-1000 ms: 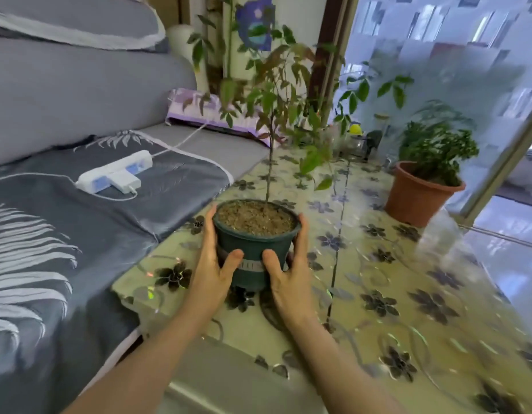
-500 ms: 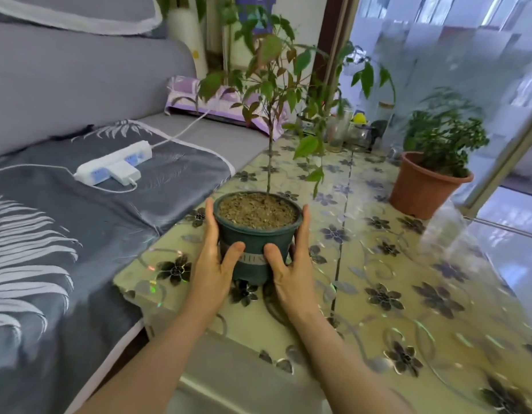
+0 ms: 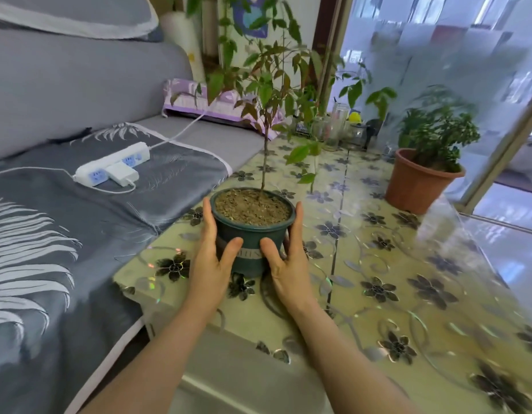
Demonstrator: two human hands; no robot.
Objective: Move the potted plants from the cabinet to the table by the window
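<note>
Hands: left hand [image 3: 209, 264] and right hand [image 3: 288, 264] clasped the green pot [image 3: 253, 234] from both sides.
Advice: settle it flat on the surface [image 3: 378, 309] before releasing.

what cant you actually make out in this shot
- Head view: the far side of the green pot and the fingertips behind it, hidden by the pot; whether it rests on the table is unclear, with the left hand and right hand on it.
- The label text, too small and partly covered by the thumbs.
- The glass jars at the far end, blurred and screened by leaves.
- The cabinet: not in view.
</note>
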